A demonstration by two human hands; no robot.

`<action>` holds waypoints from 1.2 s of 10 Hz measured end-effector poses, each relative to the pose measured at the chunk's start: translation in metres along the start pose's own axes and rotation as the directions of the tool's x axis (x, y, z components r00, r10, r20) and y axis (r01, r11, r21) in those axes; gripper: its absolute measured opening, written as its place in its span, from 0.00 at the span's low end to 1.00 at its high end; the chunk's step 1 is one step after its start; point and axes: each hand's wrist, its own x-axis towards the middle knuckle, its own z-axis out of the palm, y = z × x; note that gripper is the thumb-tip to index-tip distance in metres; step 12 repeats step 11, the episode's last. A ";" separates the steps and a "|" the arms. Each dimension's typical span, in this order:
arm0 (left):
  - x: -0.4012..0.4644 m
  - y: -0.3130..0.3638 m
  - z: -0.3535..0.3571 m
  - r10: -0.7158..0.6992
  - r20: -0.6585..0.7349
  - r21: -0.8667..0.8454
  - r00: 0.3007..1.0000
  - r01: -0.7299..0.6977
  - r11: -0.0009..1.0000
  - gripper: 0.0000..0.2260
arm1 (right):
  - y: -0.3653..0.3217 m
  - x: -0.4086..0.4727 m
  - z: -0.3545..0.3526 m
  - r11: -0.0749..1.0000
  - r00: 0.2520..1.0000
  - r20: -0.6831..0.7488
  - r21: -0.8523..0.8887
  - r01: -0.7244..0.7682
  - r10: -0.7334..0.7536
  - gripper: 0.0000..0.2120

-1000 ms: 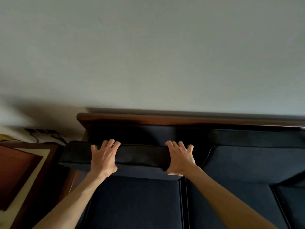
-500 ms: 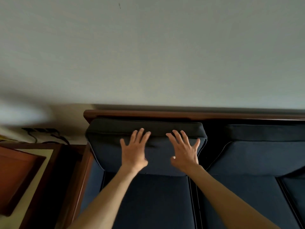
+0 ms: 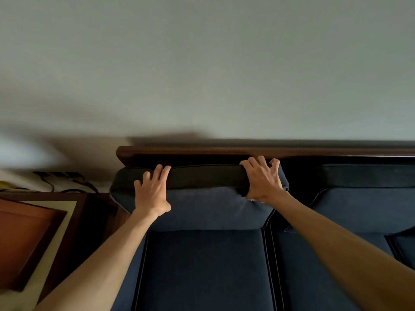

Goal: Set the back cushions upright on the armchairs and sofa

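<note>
Left hand [image 3: 153,193] laid over top edge of navy back cushion [image 3: 208,209], fingers extended; right hand [image 3: 261,181] curled around same edge near right corner. Cushion upright against sofa's wooden back rail [image 3: 224,151], above seat cushion [image 3: 202,265].

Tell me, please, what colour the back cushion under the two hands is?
Dark navy blue, plain fabric; the head view shows the back cushion best.
</note>
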 end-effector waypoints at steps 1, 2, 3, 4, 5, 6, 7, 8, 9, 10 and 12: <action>-0.007 0.020 0.003 0.017 -0.012 0.075 1.000 -0.016 0.997 0.52 | 0.008 -0.007 0.009 0.993 0.989 0.110 0.062 -0.101 0.094 0.50; 0.002 0.046 -0.005 -0.037 0.007 0.060 0.999 0.037 0.998 0.52 | 0.007 -0.014 0.013 0.978 0.965 0.199 0.084 -0.190 0.170 0.56; 0.007 0.061 -0.008 -0.084 0.020 0.083 0.996 0.082 0.993 0.54 | -0.015 -0.021 0.011 0.987 0.982 0.149 0.092 -0.132 0.118 0.59; -0.002 0.085 0.001 0.085 0.004 0.082 0.996 -0.085 0.993 0.57 | -0.055 -0.027 0.011 0.983 0.995 0.093 0.185 0.006 -0.023 0.57; -0.010 0.089 0.017 0.253 -0.046 -0.010 0.966 -0.254 0.967 0.56 | -0.070 -0.029 0.014 0.970 0.997 0.082 0.243 -0.005 -0.015 0.54; -0.008 0.051 0.022 0.237 -0.086 -0.035 0.968 -0.241 0.970 0.56 | -0.040 -0.035 0.019 0.978 0.995 0.095 0.208 -0.032 0.013 0.55; -0.007 0.003 0.018 0.165 -0.068 -0.040 0.984 -0.168 0.985 0.56 | -0.003 -0.041 0.018 0.983 0.985 0.164 0.163 -0.083 0.056 0.56; -0.009 -0.018 0.006 0.135 0.042 0.015 0.990 -0.135 0.991 0.54 | 0.005 -0.042 0.006 0.980 0.961 0.274 0.178 -0.083 0.032 0.55; -0.014 -0.011 -0.022 0.075 0.164 0.032 0.984 -0.081 0.996 0.50 | -0.002 -0.037 -0.025 0.959 0.915 0.402 0.244 -0.141 0.033 0.49; -0.030 0.010 -0.056 0.047 0.170 -0.003 0.984 -0.047 0.999 0.43 | -0.010 -0.049 -0.067 0.928 0.922 0.386 0.342 -0.145 0.002 0.41; -0.048 0.045 -0.105 -0.002 0.043 -0.100 0.999 0.007 0.995 0.33 | -0.017 -0.060 -0.110 0.885 0.953 0.302 0.443 -0.141 0.000 0.38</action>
